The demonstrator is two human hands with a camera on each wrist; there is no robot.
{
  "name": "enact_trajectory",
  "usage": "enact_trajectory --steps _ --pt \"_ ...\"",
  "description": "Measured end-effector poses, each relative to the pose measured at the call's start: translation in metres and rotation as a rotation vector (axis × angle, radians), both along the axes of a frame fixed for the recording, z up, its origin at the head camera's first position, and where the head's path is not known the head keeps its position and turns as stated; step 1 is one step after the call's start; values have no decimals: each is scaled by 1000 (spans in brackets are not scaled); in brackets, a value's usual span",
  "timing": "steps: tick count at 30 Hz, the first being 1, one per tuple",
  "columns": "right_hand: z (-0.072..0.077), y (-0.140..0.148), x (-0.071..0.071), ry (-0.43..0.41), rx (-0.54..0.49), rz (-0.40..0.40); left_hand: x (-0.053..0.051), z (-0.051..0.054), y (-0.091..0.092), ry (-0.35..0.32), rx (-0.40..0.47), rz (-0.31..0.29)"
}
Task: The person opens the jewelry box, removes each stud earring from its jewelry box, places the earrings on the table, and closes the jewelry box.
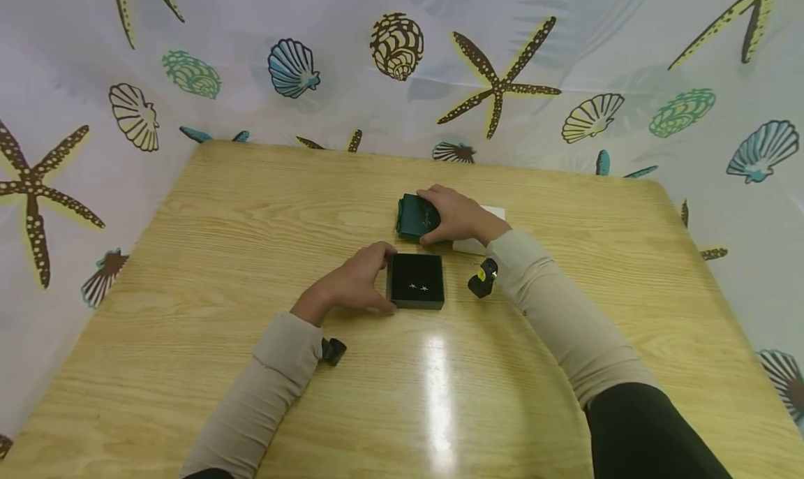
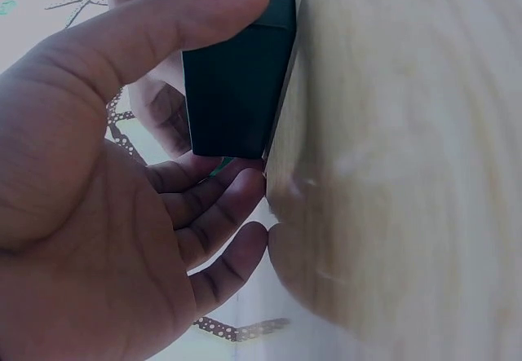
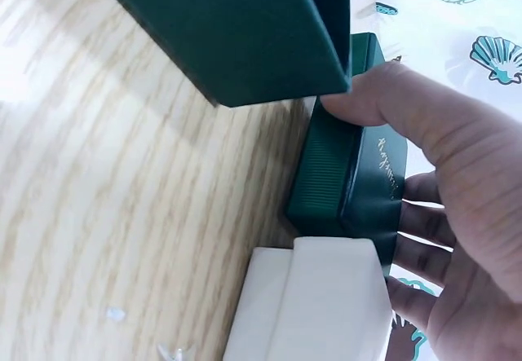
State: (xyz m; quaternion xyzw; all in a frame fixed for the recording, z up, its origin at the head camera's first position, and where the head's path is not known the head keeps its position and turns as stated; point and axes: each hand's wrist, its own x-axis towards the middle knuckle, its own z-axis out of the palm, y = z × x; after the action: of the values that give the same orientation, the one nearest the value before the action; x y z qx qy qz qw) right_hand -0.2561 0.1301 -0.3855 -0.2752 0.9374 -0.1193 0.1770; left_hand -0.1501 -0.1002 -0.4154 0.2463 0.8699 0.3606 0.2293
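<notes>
A small dark green jewelry box base (image 1: 417, 306) with a black insert sits uncovered on the table. Two star-shaped earrings (image 1: 418, 287) lie on the insert. My left hand (image 1: 354, 280) holds the base at its left side, thumb at the near corner and fingers at the far one; the left wrist view shows the thumb along the green wall (image 2: 232, 100). Just beyond, my right hand (image 1: 458, 215) grips the green box lid (image 1: 416, 217), which bears gold lettering. In the right wrist view the lid (image 3: 383, 173) stands between thumb and fingers.
Beside the lid lies a white box (image 3: 338, 296), partly under my right hand in the head view. Tiny clear bits (image 3: 115, 314) lie on the wooden table (image 1: 251, 207). A cloth (image 1: 352, 18) printed with shells and starfish hangs behind the table.
</notes>
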Motion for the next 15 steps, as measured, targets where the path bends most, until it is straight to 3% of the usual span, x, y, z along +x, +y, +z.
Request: enact_trajectory --steps 15 --pt "-5 -6 -2 -4 48 6 -1 -1 -1 15 9 -24"
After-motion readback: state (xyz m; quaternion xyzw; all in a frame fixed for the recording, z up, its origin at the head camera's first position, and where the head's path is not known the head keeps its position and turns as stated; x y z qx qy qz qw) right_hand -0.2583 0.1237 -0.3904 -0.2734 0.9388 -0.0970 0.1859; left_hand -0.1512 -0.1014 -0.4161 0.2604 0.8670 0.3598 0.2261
